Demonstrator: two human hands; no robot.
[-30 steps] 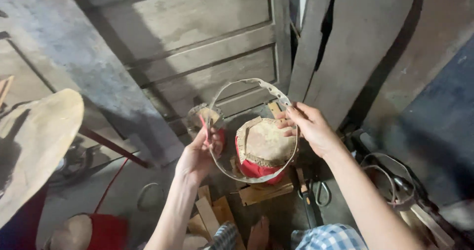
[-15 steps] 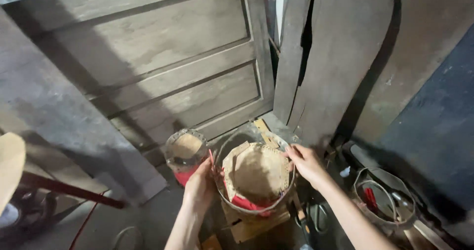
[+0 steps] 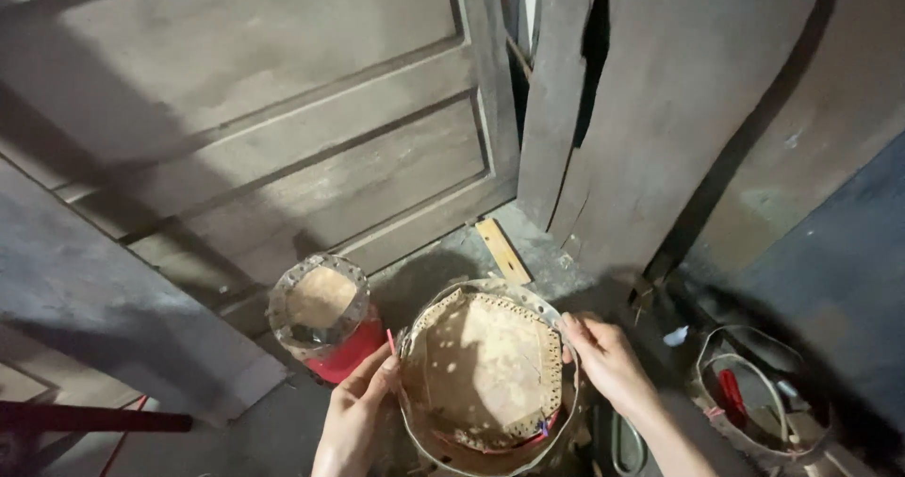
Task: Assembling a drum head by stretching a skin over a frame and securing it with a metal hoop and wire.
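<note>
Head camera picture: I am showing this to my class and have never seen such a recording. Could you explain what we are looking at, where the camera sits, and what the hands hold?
The camera is worn on a person's head and looks down at their own two bare hands; there is no machine. The left hand and right hand grip opposite sides of a metal ring set around a drum, whose pale skin faces up. Beside it, to the left, stands a smaller red drum. Behind them lean wooden boards, with a small wood strip on the floor. At lower right sits a bucket holding tools too dim to identify.
</note>
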